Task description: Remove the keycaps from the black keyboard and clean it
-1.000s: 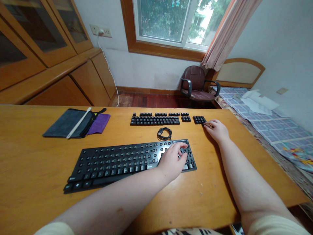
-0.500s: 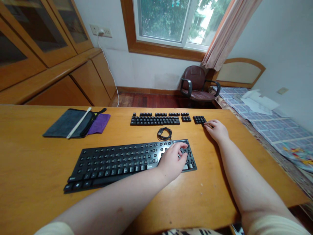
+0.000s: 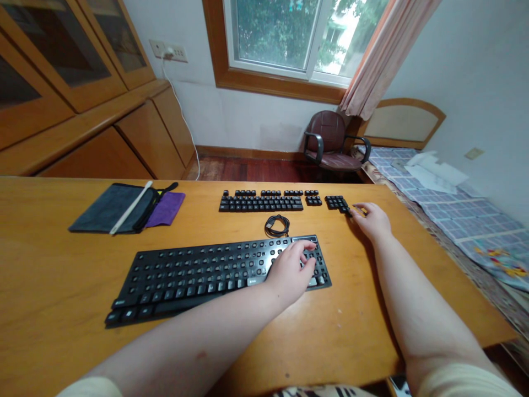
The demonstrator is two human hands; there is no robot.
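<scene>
A black keyboard point(image 3: 198, 264) lies at an angle on the desk. Most of its key positions are bare, while keycaps sit along its front rows. My left hand point(image 3: 291, 267) rests over its right end, fingers loosely bent with a gap between thumb and index finger, holding nothing I can see. Farther back, my right hand point(image 3: 372, 219) is at the right edge of a small block of loose number-pad keycaps point(image 3: 335, 202). Its fingertips meet around a black keycap point(image 3: 349, 213) at the block's near right corner; they partly hide it.
Rows of loose keycaps point(image 3: 260, 204) line the desk's far side. A coiled USB cable point(image 3: 277, 225) lies behind the keyboard. At the left are a grey cloth point(image 3: 105, 209), a purple cloth point(image 3: 167, 209) and a pale flat stick point(image 3: 131, 208). A chair point(image 3: 330, 138) stands beyond the desk.
My right hand has shifted slightly right and nearer, and keycaps at the block's near right corner now show beside its fingertips. My left hand has stayed over the keyboard.
</scene>
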